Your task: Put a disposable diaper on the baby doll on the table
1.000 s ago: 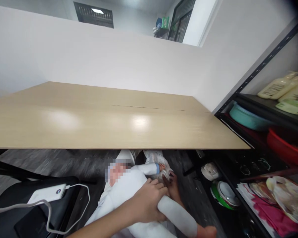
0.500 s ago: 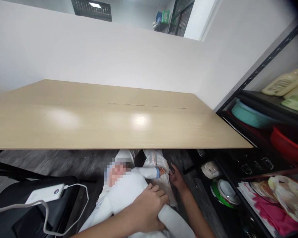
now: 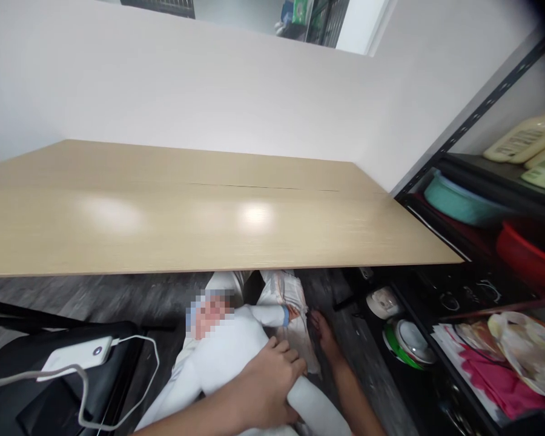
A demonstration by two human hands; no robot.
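We face a broad white wall (image 3: pixel 200 91), its upper edge open to a room beyond. Against it stands the pale wooden tabletop (image 3: pixel 200 236), with light gleaming on its surface. To our right rises a dark shelf unit (image 3: pixel 490 104).

Below the tabletop's near edge, directly in front of us, lies a small figure (image 3: pixel 236 348) dressed in white, its head toward our left and a leg bent toward our right. The black seat (image 3: pixel 106 387) is well apart on our left. On the shelves we see a red basin (image 3: pixel 531 254) just beside a teal basin (image 3: pixel 463 203), with pale yellow bottles (image 3: pixel 520 139) above and a pink cloth (image 3: pixel 495 378) lower down.

A white patterned item (image 3: pixel 281 290) lies beyond the figure, whose blue-cuffed arm stretches to it. Our left grip (image 3: pixel 270 381) is clamped on the figure, fingers curled over the top of the bent leg. Our right grip (image 3: pixel 324 336) is just beside the patterned item's edge; its fingers are blurred, so we cannot tell whether they are apart or together, or touching it. Smallest, on the seat, are a white device (image 3: pixel 75 358) and its pale cable (image 3: pixel 154 357).
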